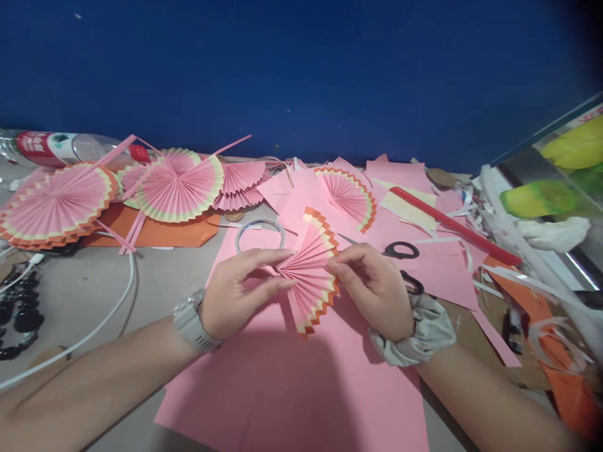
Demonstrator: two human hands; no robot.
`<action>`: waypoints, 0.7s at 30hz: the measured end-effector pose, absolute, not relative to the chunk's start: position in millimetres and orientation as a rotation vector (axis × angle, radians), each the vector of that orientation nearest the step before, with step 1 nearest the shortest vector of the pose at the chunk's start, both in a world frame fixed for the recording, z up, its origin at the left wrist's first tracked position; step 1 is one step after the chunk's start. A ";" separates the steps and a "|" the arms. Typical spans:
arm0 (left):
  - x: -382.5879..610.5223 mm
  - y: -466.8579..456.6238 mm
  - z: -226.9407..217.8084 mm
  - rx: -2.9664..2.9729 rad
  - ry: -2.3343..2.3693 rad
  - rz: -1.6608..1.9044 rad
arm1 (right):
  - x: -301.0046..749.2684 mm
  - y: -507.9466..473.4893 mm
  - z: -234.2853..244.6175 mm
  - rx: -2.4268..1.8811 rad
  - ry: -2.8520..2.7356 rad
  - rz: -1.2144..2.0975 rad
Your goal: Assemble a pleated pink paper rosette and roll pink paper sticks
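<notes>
1. Spreading or adjusting pleats looks like the step in hand: a pink half-round pleated fan (315,276) with cream and orange zigzag edging is opened between both hands, above the big pink sheet (292,389).
2. Left hand (233,292): thumb and fingers grasp the fan at its gathered point, thumb over the near folds.
3. Right hand (374,289): thumb and index pinch the outer zigzag edge, around mid-arc; hidden fingertips can't be told.
4. Next move, judged from the pose, calls for the left pinch to keep the folds gathered while the right works lightly along the edge, without creasing or tearing.
5. Nearby: tape roll (260,222) just beyond the left hand; black-handled scissors (416,252) just beyond the right hand.
6. Farther off: round pleated fans (181,188) at left, another partly opened fan (348,194) behind, red stick (456,226) right.
</notes>
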State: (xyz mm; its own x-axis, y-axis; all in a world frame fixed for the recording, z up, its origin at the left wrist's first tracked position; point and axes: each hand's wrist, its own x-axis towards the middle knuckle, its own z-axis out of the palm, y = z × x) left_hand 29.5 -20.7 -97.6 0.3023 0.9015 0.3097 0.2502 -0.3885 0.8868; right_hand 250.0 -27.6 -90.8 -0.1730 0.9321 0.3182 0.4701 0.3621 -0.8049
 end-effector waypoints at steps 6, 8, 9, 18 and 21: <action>25.7 -18.0 -96.4 1.909 0.922 1.327 | 243.1 -36.7 -94.0 -1.119 -1.770 0.897; 25.7 -17.8 -96.0 1.905 0.908 1.362 | 241.7 -38.7 -95.5 -1.120 -1.771 0.908; 25.9 -17.8 -95.9 1.902 0.907 1.367 | 241.1 -39.3 -95.9 -1.122 -1.774 0.904; 28.8 -20.8 -97.0 1.901 0.820 1.334 | 239.0 -39.2 -96.5 -1.161 -1.778 0.712; 28.8 -23.1 -95.3 1.906 0.863 1.292 | 239.5 -39.8 -96.9 -1.135 -1.795 0.671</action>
State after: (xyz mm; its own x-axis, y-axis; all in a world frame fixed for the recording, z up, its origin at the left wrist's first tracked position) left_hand 28.8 -23.1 -95.3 0.2911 0.8146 0.5016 0.1518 -0.5570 0.8165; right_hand 239.5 -39.8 -96.9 -0.1924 0.9002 0.3907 0.4228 0.4354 -0.7948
